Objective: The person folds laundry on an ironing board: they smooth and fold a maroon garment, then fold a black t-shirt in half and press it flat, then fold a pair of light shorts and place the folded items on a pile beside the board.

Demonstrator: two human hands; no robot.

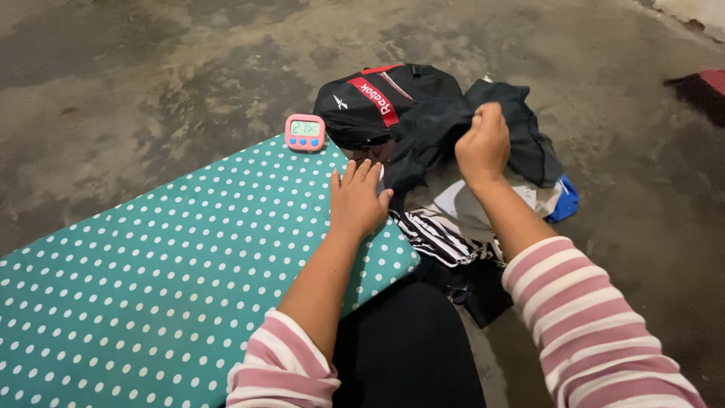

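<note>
The dark garment (445,132) sits on top of the clothes pile (468,219) on the concrete floor (151,91), just right of the green dotted mat (151,272). I judge it soft, light and floppy, best gripped at an edge or seam. My right hand (483,147) has its fingers curled tight, pinching a fold of it. My left hand (356,200) lies flat, fingers together, at the mat's edge. I can't make out what garment it is; the black bag (370,102) and pink timer (305,132) sit behind.
</note>
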